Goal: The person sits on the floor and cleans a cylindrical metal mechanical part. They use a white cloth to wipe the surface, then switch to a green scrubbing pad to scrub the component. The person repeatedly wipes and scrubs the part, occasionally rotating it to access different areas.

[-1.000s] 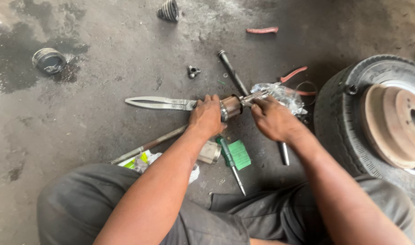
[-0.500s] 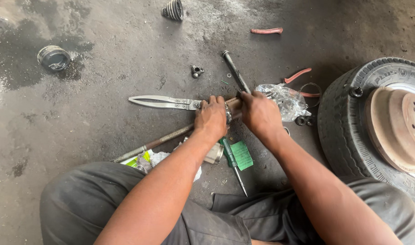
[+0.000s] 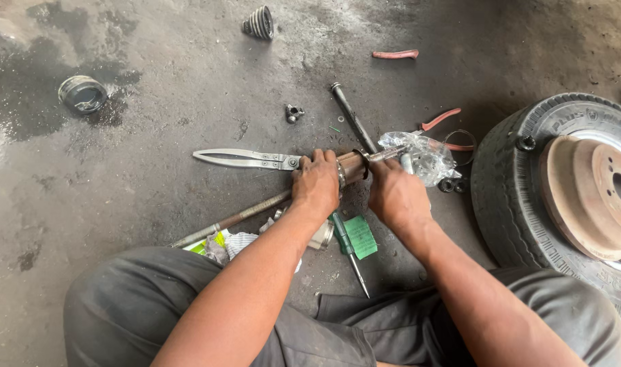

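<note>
My left hand (image 3: 316, 182) grips a short metal shaft part (image 3: 351, 166) with a dark ring near its end, held low over the concrete floor. My right hand (image 3: 395, 194) is closed around the same part from the right, where a thin metal end (image 3: 386, 155) sticks out toward a crumpled clear plastic bag (image 3: 422, 155). Long silver shears (image 3: 246, 159) lie flat to the left, their pivot just beside my left fingers. A green-handled screwdriver (image 3: 348, 251) and a green card (image 3: 360, 236) lie under my forearms.
A tyre with a rusty brake drum (image 3: 569, 197) lies at right. Red-handled pliers (image 3: 445, 122), a black rod (image 3: 351, 122), a small metal fitting (image 3: 294, 113), a rubber boot (image 3: 259, 22), a round tin (image 3: 83, 94) and a long thin bar (image 3: 229, 221) lie around on the floor.
My right hand has slid left along the shaft and closed in near my left hand. The view has shifted slightly; the shears and tools on the floor have not moved.
</note>
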